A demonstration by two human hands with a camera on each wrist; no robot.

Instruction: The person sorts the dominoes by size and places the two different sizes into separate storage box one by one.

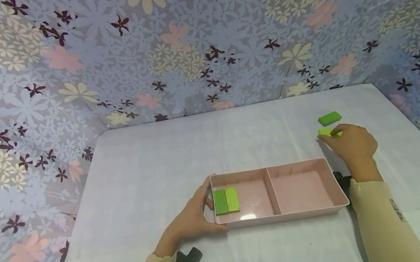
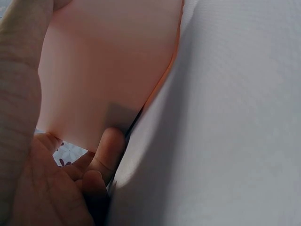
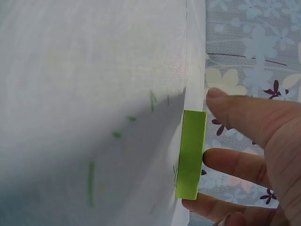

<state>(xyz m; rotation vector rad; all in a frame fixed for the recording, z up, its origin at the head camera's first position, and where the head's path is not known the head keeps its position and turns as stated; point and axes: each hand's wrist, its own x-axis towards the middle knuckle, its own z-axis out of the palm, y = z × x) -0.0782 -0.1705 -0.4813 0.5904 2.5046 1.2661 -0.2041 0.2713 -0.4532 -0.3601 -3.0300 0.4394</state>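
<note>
A pink two-compartment tray (image 1: 304, 213) lies on the table, and my left hand (image 1: 192, 214) grips its left end, thumb along the near side and fingers at the far corner. Close up in the left wrist view, fingers (image 2: 110, 150) touch the pink wall. Inside the left compartment, a green block (image 1: 220, 202) and a lime-green block (image 1: 232, 200) lie side by side against the end wall. Beyond the tray's right end, my right hand (image 1: 354, 143) holds another lime-green block (image 3: 191, 155) between thumb and fingers, low over the table.
Just behind the right hand lies one more green block (image 1: 329, 118). White cloth (image 1: 179, 150) covers the table, with small green marks (image 3: 91, 183) on it. Flowered fabric (image 1: 217, 31) rises at the back and both sides. Dark straps (image 1: 189, 258) show at the wrists.
</note>
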